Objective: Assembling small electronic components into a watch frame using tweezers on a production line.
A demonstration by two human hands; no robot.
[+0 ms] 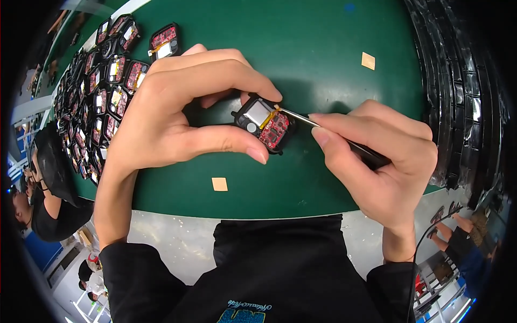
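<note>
My left hand (pixel 177 107) grips a small black-cased electronic unit (pixel 251 129) by its edges, thumb on the near side and index finger on the far side. Inside the open casing lie a silver battery-like block, a red circuit board (pixel 275 131) and a strip of yellow tape. A slim metal tool with a dark handle, like tweezers (pixel 299 117), is pinched in my right hand (pixel 377 156). Its tip touches the unit at the yellow tape's far end, close to my left index fingertip.
Many similar open units (pixel 102 99) crowd the left of the green table (pixel 301 183); one separate unit (pixel 165 42) lies beyond my left hand. Stacked black trays (pixel 458 97) line the right edge. Two beige paper squares (pixel 219 184) lie on the table. Another person (pixel 51 188) is at the far left.
</note>
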